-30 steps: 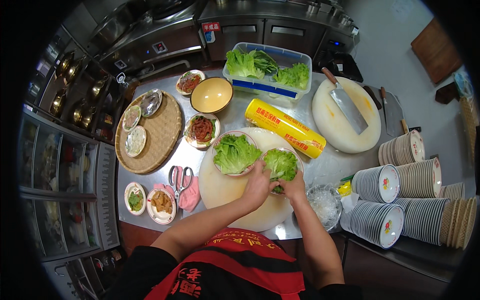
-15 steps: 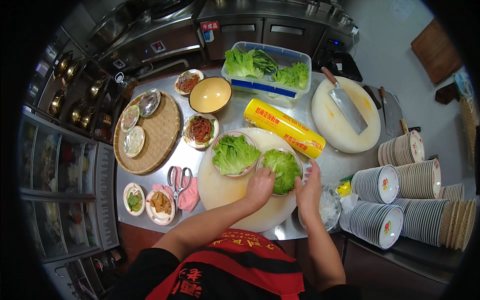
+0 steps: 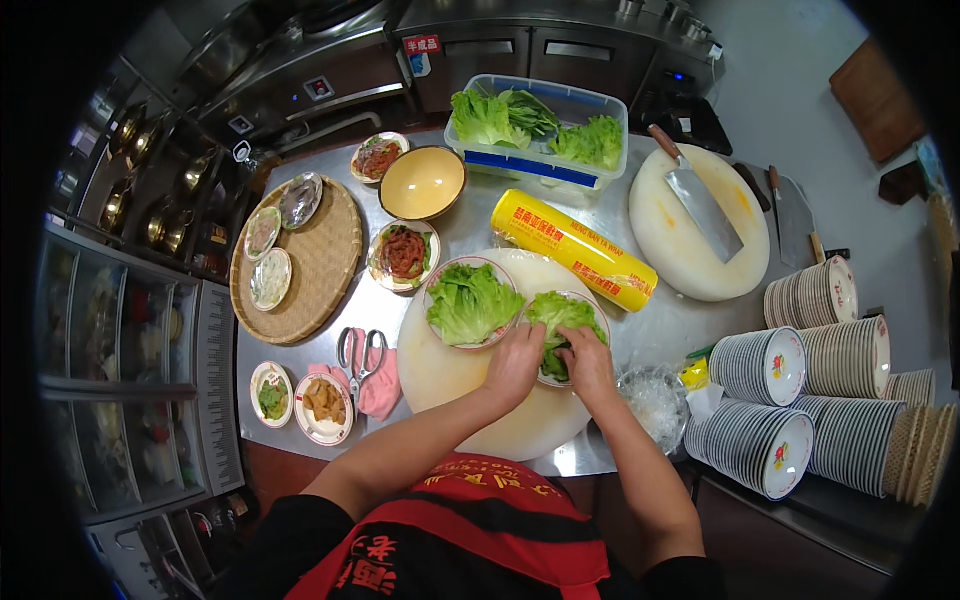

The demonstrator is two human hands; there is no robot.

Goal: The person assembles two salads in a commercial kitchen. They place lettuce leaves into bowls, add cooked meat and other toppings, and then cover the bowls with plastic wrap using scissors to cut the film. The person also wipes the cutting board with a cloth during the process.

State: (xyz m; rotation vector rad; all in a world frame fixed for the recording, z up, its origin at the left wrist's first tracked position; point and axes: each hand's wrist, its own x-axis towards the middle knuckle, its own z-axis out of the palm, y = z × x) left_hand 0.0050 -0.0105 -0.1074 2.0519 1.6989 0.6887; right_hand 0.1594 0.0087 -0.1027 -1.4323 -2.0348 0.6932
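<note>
Two plates of green lettuce rest side by side on a round white cutting board (image 3: 450,395). The left plate's lettuce (image 3: 472,305) lies untouched. Over the right plate, both my hands work on its lettuce (image 3: 553,310). At the leaves' left edge, my left hand (image 3: 517,362) has its fingers closed on the lettuce. Bent fingers of my right hand (image 3: 590,362) grip the leaves from the right, near the plate's front. My hands cover much of that plate's near half, and the fingertips are partly hidden in the leaves.
Behind the board lie a yellow wrap roll (image 3: 575,250) and a clear lettuce bin (image 3: 540,165). A cleaver (image 3: 705,210) rests on another board (image 3: 665,260) at right, near stacked plates (image 3: 750,450). Scissors (image 3: 362,360), small dishes and a woven tray (image 3: 325,260) stand left.
My right hand has moved left from beside the right plate onto its lettuce, and its fingers have closed in. My left hand stays at the leaves' left edge.
</note>
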